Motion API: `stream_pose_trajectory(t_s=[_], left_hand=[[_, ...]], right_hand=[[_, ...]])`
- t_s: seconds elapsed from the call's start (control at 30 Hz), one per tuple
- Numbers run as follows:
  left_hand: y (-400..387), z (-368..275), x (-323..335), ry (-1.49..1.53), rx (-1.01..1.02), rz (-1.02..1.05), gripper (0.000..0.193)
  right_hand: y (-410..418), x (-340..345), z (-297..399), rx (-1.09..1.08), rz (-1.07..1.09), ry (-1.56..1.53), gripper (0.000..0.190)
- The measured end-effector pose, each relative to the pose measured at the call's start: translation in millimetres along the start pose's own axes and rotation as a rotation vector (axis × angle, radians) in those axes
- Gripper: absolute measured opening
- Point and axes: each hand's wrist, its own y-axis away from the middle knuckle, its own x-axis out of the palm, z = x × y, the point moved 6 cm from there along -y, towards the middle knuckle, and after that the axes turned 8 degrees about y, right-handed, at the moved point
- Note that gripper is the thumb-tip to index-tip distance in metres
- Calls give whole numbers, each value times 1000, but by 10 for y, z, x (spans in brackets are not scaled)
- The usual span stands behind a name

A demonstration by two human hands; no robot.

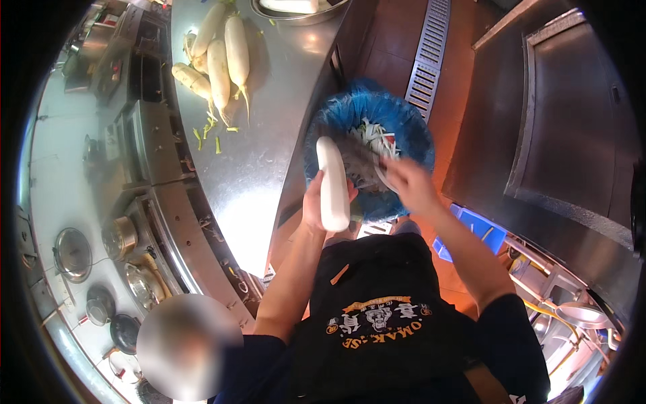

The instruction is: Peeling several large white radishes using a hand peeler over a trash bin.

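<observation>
A peeled white daikon radish (333, 187) is held upright-to-slanting in my left hand (315, 199), over the near left part of a bin lined with a blue plastic bag (416, 121). My right hand (409, 182) is blurred by motion just right of the radish, its fingers closed round the handle of a dark-bladed tool (356, 149); blur hides the tool's exact kind. White peel strips (376, 136) and a small red piece lie inside the bag. Several whole daikon radishes (218, 76) with root tips lie on the steel counter (247, 166) at the left, beside green stem scraps (207, 129).
A metal bowl (303, 17) with white radish in it sits at the counter's far end. A floor drain grate (426, 76) runs beyond the bin. A blue crate (477, 227) stands right of my legs, near a steel cabinet (570, 111). Pots and stoves line the left side.
</observation>
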Motion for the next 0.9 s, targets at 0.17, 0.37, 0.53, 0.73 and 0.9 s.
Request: stream_pose_trajectory(t_s=[0.17,0.37,0.53,0.73,0.9], left_hand=[[-109,82,84,185,-201,113,53],[321,176,552,-102,-107,-82,53],[-193,-218,-179,102,-69,225,54],[202,218,518,-190,-65,-101,56],[494,69,341,-177,-182,56,58]], right_hand=[[367,246,164,-155,104,56,38],[-677,169,-725,206,-25,79,34],[335,135,278,-86,145,-13,35],[-353,324,-572,105,-21,-37,34],[-728,121,-575,210,32,83,32]])
